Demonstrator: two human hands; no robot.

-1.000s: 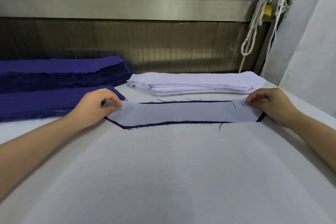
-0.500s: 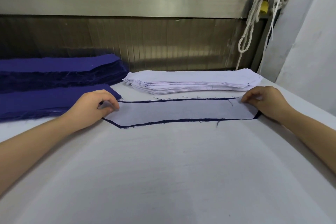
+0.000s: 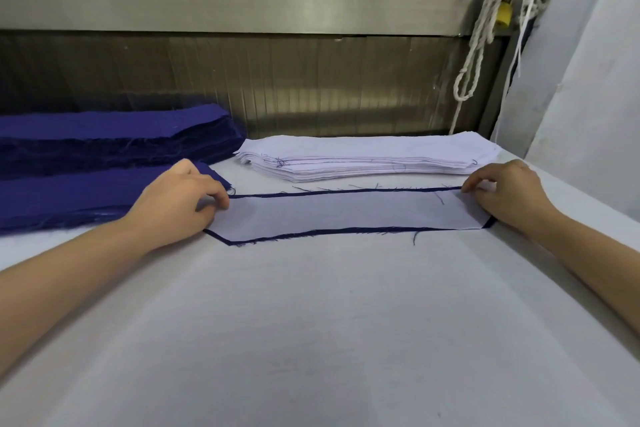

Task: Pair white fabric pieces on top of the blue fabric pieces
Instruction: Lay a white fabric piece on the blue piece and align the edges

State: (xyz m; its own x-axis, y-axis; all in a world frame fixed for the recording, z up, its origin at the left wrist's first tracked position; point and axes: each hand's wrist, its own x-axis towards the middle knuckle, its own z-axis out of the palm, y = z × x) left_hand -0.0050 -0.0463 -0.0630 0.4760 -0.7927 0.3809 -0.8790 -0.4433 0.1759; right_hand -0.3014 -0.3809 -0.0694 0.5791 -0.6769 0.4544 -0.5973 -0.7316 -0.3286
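As the white piece (image 3: 346, 215) lies atop the blue piece (image 3: 346, 192) on the counter (image 3: 311, 322), my left hand (image 3: 176, 199) and right hand (image 3: 507, 194) pinch its ends; a white stack (image 3: 363, 156) sits just behind, blue stacks (image 3: 104, 135) at left.

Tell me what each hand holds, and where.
The left hand pinches the long white fabric piece at its left end; the right hand pinches its right end, over the blue fabric piece.
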